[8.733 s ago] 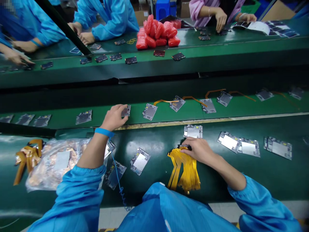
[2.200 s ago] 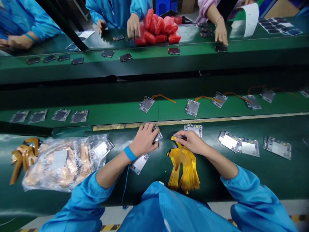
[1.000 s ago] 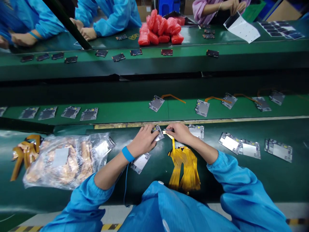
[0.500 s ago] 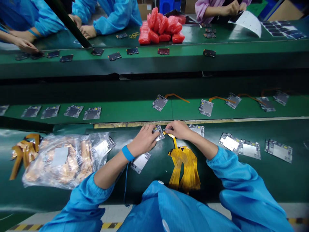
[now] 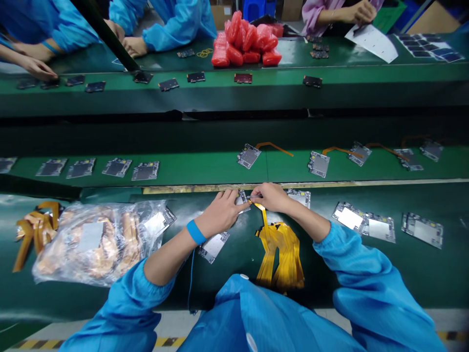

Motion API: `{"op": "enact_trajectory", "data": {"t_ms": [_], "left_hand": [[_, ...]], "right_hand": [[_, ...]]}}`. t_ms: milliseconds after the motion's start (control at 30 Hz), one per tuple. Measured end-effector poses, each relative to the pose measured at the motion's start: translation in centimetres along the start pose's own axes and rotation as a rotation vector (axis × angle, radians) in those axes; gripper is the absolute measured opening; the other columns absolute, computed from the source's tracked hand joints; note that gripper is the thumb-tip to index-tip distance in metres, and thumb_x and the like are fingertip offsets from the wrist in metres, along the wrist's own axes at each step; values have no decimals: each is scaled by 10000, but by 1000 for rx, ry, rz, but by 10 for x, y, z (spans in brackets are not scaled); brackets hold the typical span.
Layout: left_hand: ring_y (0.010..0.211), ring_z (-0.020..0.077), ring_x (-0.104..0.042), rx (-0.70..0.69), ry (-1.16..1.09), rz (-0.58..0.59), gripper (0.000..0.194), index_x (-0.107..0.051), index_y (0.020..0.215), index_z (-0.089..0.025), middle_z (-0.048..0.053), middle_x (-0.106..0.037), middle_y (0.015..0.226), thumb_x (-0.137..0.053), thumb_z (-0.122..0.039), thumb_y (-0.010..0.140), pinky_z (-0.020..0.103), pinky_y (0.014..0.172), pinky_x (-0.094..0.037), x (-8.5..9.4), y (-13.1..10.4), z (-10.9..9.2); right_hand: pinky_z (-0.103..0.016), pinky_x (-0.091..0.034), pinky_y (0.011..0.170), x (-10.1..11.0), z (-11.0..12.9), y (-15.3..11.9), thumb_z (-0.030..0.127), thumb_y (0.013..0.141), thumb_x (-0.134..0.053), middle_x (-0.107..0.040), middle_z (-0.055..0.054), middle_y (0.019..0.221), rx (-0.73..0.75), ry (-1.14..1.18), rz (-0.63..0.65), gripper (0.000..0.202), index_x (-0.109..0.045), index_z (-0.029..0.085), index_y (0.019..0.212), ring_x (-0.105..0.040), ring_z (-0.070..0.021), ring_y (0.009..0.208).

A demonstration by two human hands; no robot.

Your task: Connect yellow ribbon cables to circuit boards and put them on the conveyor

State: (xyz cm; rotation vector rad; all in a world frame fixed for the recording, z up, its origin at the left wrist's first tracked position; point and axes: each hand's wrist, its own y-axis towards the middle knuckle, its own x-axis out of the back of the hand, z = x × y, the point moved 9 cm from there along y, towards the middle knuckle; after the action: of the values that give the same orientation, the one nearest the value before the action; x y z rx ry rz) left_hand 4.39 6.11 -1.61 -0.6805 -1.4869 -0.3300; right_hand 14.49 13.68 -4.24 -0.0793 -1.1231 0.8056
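Holding a circuit board (image 5: 242, 198) down on the green surface (image 5: 340, 276) with the left hand (image 5: 222, 211), fingers and thumb closed narrowly over it. Pinching a slim grey tool (image 5: 255, 196) in the right hand (image 5: 271, 197), close to the board's right edge. At the same fingertips, one end of a yellow flex cable (image 5: 264, 215); impossible to tell whether joined to the board. Leading down from there to a fanned stack of cables (image 5: 284, 254), nearer the body. Around the left wrist, a blue band (image 5: 196, 232); partly under that forearm, a spare board (image 5: 215, 247). Just behind the right wrist, another board (image 5: 300, 197). Farther right, three more boards (image 5: 422, 230), two touching. Well to the left, a clear plastic bag (image 5: 91, 239) beside loose orange cables (image 5: 40, 226). Beyond, on a green belt (image 5: 198, 168), boards in a row, some with orange strips. Farthest off, red wrapped bundles (image 5: 244, 41) and co-workers' hands (image 5: 38, 67).
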Motion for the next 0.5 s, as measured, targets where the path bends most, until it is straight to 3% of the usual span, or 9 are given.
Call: {"op": "enact_trajectory", "data": {"t_ms": [267,500], "left_hand": [[1064,314,-524,9,8,23,451,-611,1400,-283,160,-550,1198,-517,-170,974,437,888,-454,2,2,-1],[1054,315,-516,15,7,16,443,-623,1376,-296,156,-552,1187,-503,-164,971,440,878,-448,2,3,0]], "right_hand": [[-279,-424,779,6,13,-10,374,1081,-464,-750,-54,1154,173,-76,-101,340,-782,259,1050,-705,-213,1013],[-275,-412,764,-3,17,-1,279,1003,-619,-776,-9,1071,183,-46,-75,143,-760,268,1020,-702,-214,1015]]}}
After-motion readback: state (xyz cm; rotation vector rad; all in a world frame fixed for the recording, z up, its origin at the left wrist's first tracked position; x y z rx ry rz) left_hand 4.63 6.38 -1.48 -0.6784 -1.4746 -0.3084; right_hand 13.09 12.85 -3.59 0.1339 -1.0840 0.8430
